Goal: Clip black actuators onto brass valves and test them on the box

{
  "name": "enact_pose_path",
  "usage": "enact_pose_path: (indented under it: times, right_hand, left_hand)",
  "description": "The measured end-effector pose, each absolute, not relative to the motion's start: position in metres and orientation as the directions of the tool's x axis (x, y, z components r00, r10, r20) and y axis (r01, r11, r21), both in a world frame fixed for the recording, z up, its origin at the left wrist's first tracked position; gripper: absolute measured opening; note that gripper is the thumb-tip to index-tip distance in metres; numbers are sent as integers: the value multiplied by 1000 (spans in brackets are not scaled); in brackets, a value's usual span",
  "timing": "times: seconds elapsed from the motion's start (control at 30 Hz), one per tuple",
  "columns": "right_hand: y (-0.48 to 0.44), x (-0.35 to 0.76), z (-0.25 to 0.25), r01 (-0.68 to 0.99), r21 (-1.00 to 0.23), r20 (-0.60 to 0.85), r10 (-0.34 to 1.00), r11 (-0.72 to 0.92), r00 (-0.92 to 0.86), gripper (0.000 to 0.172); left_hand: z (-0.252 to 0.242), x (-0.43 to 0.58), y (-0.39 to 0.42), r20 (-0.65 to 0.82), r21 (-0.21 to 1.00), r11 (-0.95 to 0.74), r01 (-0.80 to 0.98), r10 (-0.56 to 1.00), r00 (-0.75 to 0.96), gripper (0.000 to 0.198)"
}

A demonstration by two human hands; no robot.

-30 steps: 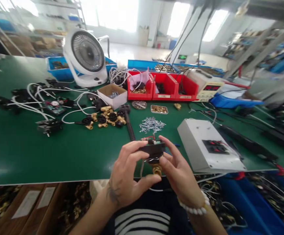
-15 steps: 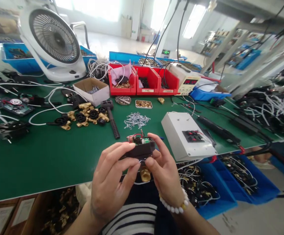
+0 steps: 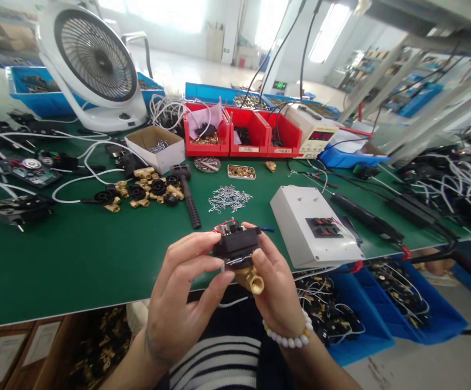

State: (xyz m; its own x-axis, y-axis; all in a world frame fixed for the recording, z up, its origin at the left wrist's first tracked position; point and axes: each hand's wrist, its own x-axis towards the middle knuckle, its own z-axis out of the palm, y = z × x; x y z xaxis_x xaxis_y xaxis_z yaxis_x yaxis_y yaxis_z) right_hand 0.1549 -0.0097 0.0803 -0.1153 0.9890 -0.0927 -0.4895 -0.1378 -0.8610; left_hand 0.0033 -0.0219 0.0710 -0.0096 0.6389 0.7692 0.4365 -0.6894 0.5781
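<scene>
A black valve actuator with a brass valve body beneath it is held above the table's front edge. Wires and small parts show on its open top. My right hand is closed around its right side, thumb on the front near the brass. Against the left side rest the fingertips of my left hand, its thumb and middle finger close to one end of a thin silver pin lying across the joint. Beyond the hands lies a pile of silver wire clips.
A black hammer lies beside brass fittings. To the right is a grey box with a black screwdriver-like tool. Red bins, a power supply and a white fan stand behind. Blue bins sit below the edge.
The actuator has turned and tilted in my hands, so its front and the brass opening now face me more. My left fingers have shifted down and left along it.
</scene>
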Motion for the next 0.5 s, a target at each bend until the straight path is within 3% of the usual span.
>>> enact_pose_path:
  times: [0.5]
  right_hand:
    - [-15,151,80,-515,-836,-139,981,-190,-136,57]
  left_hand:
    - [73,4,-22,820,483,-685,546,573,-8,23]
